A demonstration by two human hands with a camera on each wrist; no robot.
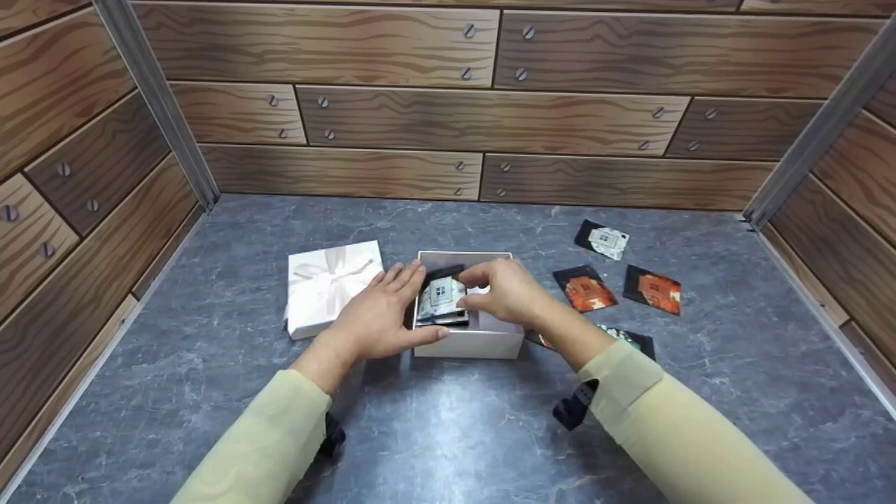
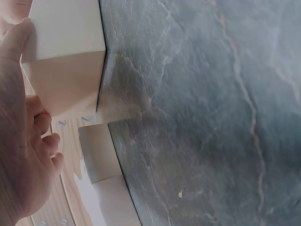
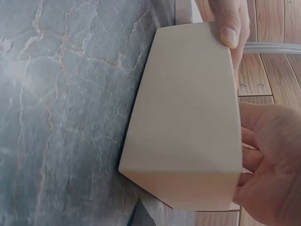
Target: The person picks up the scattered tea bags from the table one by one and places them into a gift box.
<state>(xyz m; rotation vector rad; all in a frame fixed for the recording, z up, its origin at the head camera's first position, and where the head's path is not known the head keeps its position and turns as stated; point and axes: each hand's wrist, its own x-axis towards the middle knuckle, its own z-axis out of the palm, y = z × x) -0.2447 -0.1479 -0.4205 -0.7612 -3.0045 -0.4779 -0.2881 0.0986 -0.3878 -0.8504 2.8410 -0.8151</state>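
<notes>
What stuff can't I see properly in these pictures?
Head view: green packet, partly hidden by the right arm.
Head view: farthest packet, its writing too small to read.
Right wrist view: inside the box, hidden by its sides.
Left wrist view: the lid, cut off by the bottom edge.

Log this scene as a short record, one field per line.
Box: white, uncovered
Lid: white, with bow, left of the box
Packet: inside the box
Left grip: touches the box's left side
Right grip: appears to pinch the packet's right edge
Loose packets: at least four, right of the box
</notes>
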